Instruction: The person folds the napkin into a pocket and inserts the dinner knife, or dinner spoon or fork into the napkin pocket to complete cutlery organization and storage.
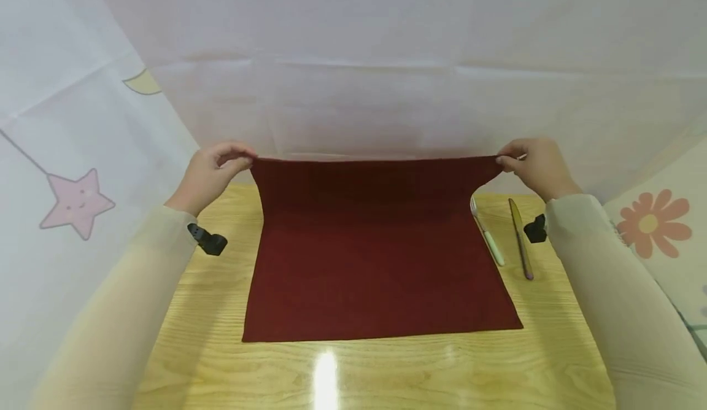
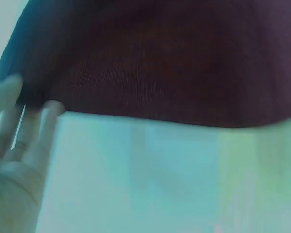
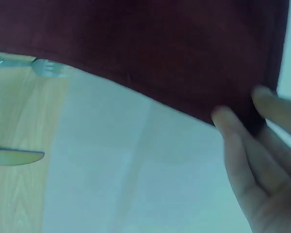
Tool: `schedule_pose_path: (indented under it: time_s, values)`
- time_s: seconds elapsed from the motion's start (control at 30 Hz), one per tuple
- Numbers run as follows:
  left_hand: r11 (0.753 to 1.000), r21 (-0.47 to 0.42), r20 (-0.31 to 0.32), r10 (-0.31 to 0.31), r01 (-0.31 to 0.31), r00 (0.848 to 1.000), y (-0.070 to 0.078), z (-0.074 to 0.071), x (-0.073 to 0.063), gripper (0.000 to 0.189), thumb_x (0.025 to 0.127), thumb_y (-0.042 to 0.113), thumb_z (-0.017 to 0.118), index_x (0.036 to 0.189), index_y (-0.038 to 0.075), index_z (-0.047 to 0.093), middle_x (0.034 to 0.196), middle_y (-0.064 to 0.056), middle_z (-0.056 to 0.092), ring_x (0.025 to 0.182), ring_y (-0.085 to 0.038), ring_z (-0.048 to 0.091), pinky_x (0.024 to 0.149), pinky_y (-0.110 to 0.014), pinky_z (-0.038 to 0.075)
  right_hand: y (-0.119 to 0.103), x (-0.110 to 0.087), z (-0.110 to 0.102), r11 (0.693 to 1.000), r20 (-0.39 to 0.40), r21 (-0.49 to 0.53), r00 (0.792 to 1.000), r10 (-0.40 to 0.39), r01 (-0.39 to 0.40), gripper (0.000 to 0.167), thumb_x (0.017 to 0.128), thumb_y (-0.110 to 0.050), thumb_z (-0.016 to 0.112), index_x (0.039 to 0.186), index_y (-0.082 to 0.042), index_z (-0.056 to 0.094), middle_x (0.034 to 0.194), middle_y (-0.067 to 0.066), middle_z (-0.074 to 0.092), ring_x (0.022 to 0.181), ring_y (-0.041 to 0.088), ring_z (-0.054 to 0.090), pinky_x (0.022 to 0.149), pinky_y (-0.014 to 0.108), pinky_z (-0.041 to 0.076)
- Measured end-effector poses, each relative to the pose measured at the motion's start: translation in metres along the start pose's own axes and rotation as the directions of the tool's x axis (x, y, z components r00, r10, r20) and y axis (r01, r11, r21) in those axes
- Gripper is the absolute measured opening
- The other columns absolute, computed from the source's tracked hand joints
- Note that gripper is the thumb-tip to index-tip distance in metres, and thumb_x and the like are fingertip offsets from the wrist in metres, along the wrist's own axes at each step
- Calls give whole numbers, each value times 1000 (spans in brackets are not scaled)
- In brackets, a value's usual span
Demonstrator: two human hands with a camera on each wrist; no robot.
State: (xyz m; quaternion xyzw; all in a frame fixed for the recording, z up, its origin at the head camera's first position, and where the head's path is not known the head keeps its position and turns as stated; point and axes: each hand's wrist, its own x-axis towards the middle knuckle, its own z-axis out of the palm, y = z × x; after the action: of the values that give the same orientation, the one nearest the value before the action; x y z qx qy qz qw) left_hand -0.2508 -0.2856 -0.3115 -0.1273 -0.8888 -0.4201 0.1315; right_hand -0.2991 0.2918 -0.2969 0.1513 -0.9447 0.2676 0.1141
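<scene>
A dark red cloth [image 1: 381, 275] lies with its near part flat on the wooden table, while its far edge is lifted and stretched between both hands. My left hand [image 1: 212, 174] pinches the far left corner between thumb and fingers; the left wrist view shows the same cloth [image 2: 150, 68] hanging from those fingers. At the far right corner, my right hand [image 1: 533, 161] pinches the cloth the same way, seen close up in the right wrist view with the thumb [image 3: 276, 109] on one side.
Right of the cloth lie a fork [image 1: 490, 244] with a pale handle, partly beside the cloth's edge, and a table knife [image 1: 521, 238]. The wooden table [image 1: 353, 376] extends toward me. White sheets [image 1: 353, 109] with printed star and flower shapes stand behind and at both sides.
</scene>
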Motion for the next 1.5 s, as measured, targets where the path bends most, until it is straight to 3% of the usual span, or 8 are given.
schedule_pose_path:
  time_s: [0.1, 0.27, 0.43, 0.53, 0.7, 0.97, 1.33, 1.5]
  values:
    - [996, 89, 105, 19, -28, 994, -3, -6, -23, 21, 103, 27, 62, 118, 17, 74, 120, 2, 67, 108, -2, 58, 93, -28, 48, 8, -21, -9, 1000, 98, -2, 995, -27, 28, 17, 99, -16, 68, 107, -4, 77, 106, 18, 73, 95, 34, 70, 83, 52, 54]
    - [988, 124, 164, 69, -90, 984, 0, -8, -52, 19, 101, 17, 66, 116, 22, 76, 112, 4, 70, 88, -8, 64, 74, -20, 47, 20, -60, -22, 997, 130, 1, 988, -83, 83, 8, 93, -12, 76, 99, -17, 79, 102, 2, 73, 89, 3, 67, 78, 20, 53]
    - [979, 89, 236, 157, -182, 959, 4, -8, -78, 23, 96, 9, 71, 114, 22, 77, 115, 5, 72, 103, -2, 64, 84, -12, 50, 29, -95, -25, 984, 98, 25, 979, -180, 178, 16, 90, -7, 78, 97, -21, 79, 96, -6, 72, 85, -8, 63, 71, 9, 48]
    - [967, 78, 315, 207, -242, 926, 3, -7, -95, 28, 93, 5, 73, 111, 26, 78, 115, 8, 72, 108, 1, 62, 87, -11, 48, 35, -116, -23, 985, 123, 37, 977, -172, 168, 18, 90, -8, 77, 98, -25, 79, 97, -10, 71, 87, -7, 61, 70, 12, 49]
    - [927, 84, 452, 292, -366, 843, -5, 6, -122, 32, 89, 2, 76, 108, 27, 79, 115, 9, 72, 108, -6, 65, 90, -14, 49, 44, -148, -12, 978, 217, 160, 962, -168, 135, 21, 91, -6, 75, 100, -25, 79, 98, -8, 72, 87, 0, 64, 71, 16, 51]
    - [961, 9, 622, 211, -276, 754, -20, 29, -154, 16, 94, 20, 74, 108, 24, 80, 117, 4, 70, 110, -14, 63, 89, -29, 55, 61, -182, 14, 951, 368, 309, 926, -89, -32, 14, 99, -11, 67, 104, -17, 78, 104, -3, 73, 92, 10, 68, 74, 26, 56]
    - [964, -38, 636, 226, -262, 738, -26, 33, -163, 15, 94, 19, 74, 108, 22, 81, 115, 3, 69, 107, -12, 63, 91, -27, 54, 75, -200, 20, 914, 380, 386, 925, -31, -128, 19, 104, -7, 58, 112, -5, 74, 107, 1, 74, 93, 13, 69, 78, 27, 57]
    - [967, -38, 654, 216, -253, 725, -29, 35, -161, 15, 95, 16, 73, 107, 21, 80, 114, 2, 69, 106, -9, 63, 90, -29, 55, 79, -203, 18, 865, 436, 475, 897, -72, -162, 23, 106, -6, 51, 115, -3, 72, 112, 9, 73, 100, 17, 68, 85, 30, 56]
